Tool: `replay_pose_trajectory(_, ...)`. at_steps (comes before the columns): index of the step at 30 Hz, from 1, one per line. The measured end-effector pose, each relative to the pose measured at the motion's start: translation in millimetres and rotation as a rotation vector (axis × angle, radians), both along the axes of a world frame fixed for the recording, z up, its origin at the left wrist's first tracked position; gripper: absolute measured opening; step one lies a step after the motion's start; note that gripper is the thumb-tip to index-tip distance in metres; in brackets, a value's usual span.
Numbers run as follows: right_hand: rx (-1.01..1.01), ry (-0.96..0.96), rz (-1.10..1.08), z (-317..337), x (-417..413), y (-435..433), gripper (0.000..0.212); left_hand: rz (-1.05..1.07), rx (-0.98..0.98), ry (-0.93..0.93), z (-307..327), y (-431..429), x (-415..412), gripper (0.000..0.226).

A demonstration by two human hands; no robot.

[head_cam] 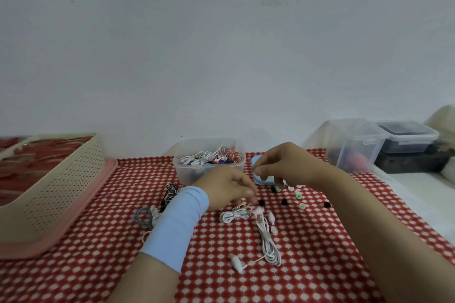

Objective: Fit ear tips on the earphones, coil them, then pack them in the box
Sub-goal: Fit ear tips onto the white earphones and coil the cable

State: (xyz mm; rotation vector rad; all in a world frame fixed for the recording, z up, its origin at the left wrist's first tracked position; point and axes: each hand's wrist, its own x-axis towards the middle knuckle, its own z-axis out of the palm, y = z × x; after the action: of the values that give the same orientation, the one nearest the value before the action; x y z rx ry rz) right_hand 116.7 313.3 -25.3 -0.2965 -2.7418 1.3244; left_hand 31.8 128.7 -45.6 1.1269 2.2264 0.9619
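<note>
White earphones (267, 241) lie coiled on the red checked cloth, one earbud (235, 263) stretched out toward me. My left hand (226, 189) hovers just above a second small white coil (235, 214), fingers curled; whether it holds anything is hidden. My right hand (283, 165) is raised over a small blue box (264, 181), fingertips pinched on something tiny that I cannot make out. Loose ear tips (298, 195) in green, white and black are scattered right of the hands. A clear tub (209, 172) behind holds several coiled earphones.
A cream perforated basket (49, 192) on a pink tray sits at the left. Dark and blue-grey cables (147, 215) lie under my left wrist. Clear lidded containers (354, 147) stand at the back right, beyond the cloth's edge.
</note>
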Motion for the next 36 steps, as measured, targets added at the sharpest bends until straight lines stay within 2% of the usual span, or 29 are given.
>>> replay_pose_trajectory(2, -0.067, -0.002, 0.008, 1, 1, -3, 0.005, 0.019, 0.048, -0.062, 0, -5, -2, 0.012)
replay_pose_trajectory(4, -0.094, -0.012, 0.009, 2, 1, -4, 0.004, 0.008, 0.002, -0.04, 1, -5, -1, 0.014)
replay_pose_trajectory(9, -0.044, -0.042, -0.012, -2, 0, -2, 0.004, -0.066, -0.274, 0.178, 4, 6, 11, 0.02)
replay_pose_trajectory(13, -0.006, -0.051, -0.004, -3, 0, -2, 0.005, -0.101, -0.416, 0.299, 12, 6, 16, 0.029)
replay_pose_trajectory(17, 0.015, -0.042, 0.011, -2, -1, -5, 0.006, -0.156, -0.457, 0.394, 10, 12, 21, 0.028)
replay_pose_trajectory(20, 0.014, -0.038, 0.019, -2, -1, -6, 0.007, -0.129, -0.398, 0.435, 7, 16, 22, 0.019)
replay_pose_trajectory(23, -0.009, -0.03, 0.014, 0, 0, -4, 0.007, -0.09, -0.227, 0.302, 10, 9, 15, 0.014)
replay_pose_trajectory(28, -0.142, -0.023, 0.034, 1, 1, -3, 0.009, 0.026, 0.116, -0.106, 9, -6, -4, 0.009)
replay_pose_trajectory(34, -0.284, 0.024, -0.037, -1, 0, -4, 0.01, 0.209, 0.362, -0.394, -6, -4, -9, 0.02)
replay_pose_trajectory(36, -0.318, 0.039, -0.048, -1, 0, -5, 0.008, 0.254, 0.418, -0.437, -7, -3, -10, 0.019)
